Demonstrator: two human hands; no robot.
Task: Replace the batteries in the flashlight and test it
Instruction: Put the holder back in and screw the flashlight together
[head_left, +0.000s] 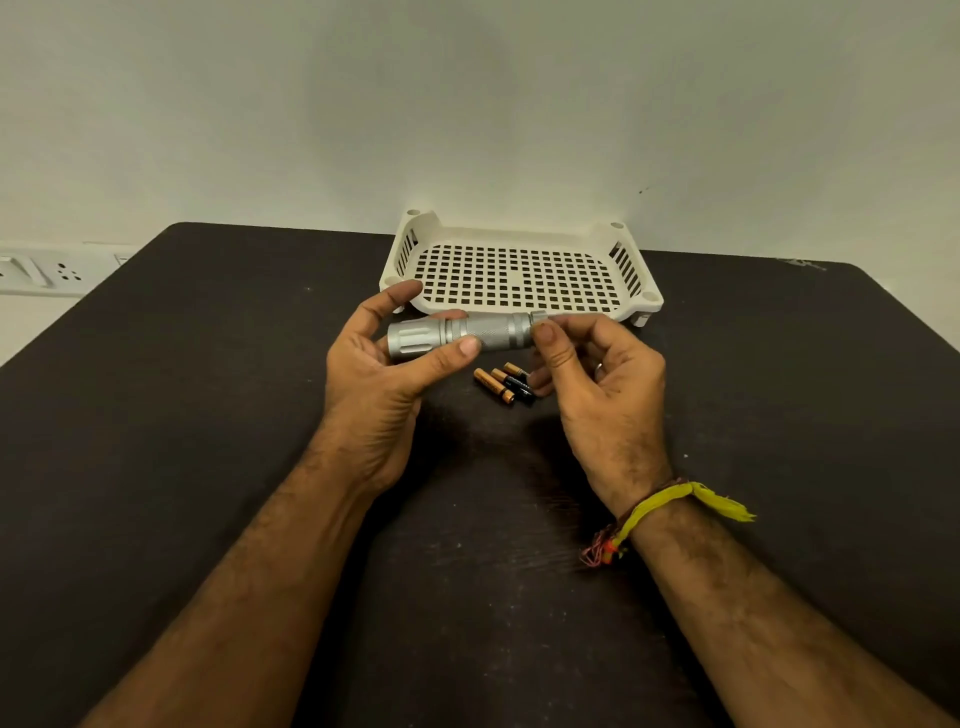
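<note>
A silver metal flashlight (488, 332) lies level in the air above the dark table, head to the left. My left hand (379, 374) holds its head end between thumb and fingers. My right hand (587, 374) pinches the tail cap (537, 318) at the flashlight's right end with thumb and fingertips. Three small batteries (503, 383), copper and black, lie side by side on the table just below the flashlight, between my hands.
A white perforated plastic tray (519, 275) stands at the back of the dark table (208, 415), against the pale wall. A wall socket strip (47, 270) is at the far left. A yellow thread band (675, 501) circles my right wrist.
</note>
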